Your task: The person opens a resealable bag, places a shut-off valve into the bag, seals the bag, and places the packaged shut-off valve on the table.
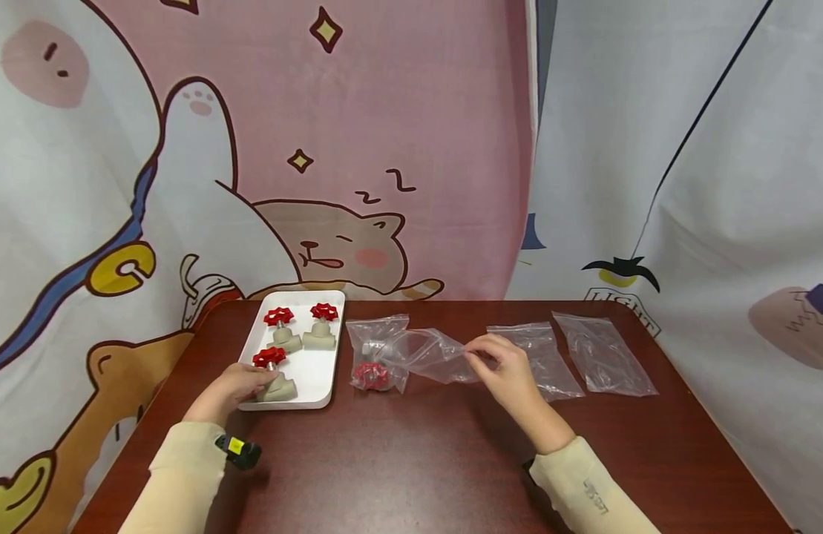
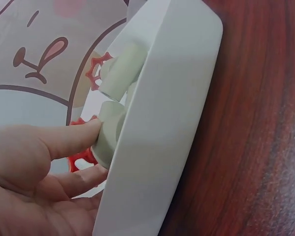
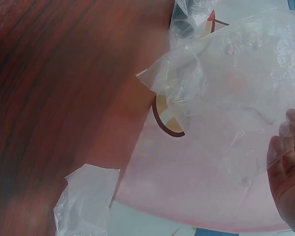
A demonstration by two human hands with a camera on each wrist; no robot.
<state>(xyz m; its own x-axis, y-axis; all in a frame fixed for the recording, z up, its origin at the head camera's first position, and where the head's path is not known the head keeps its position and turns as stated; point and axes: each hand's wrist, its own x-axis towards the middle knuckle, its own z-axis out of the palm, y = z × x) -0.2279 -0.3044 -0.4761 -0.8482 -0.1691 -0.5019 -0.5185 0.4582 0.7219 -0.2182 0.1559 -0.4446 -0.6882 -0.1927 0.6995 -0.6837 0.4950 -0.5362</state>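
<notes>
At the near left corner of a white tray (image 1: 311, 382), my left hand (image 1: 234, 386) grips a valve (image 1: 277, 389) with a beige body and red handwheel. The left wrist view shows the thumb and fingers on either side of the valve body (image 2: 108, 140), beside the tray's wall (image 2: 157, 123). My right hand (image 1: 507, 372) pinches one end of a clear plastic bag (image 1: 427, 356), held up above the table. That bag (image 3: 231, 93) spreads out in the right wrist view. Its far end overlaps another clear bag, which holds a red-wheeled valve (image 1: 371, 376).
Two more valves stand farther back in the tray, one with its red handwheel (image 1: 324, 311) at the back right. Two flat clear bags lie on the right, one partly behind my right hand, the other bag (image 1: 605, 354) farther right. A printed curtain (image 1: 411, 111) hangs behind the brown table (image 1: 384, 467).
</notes>
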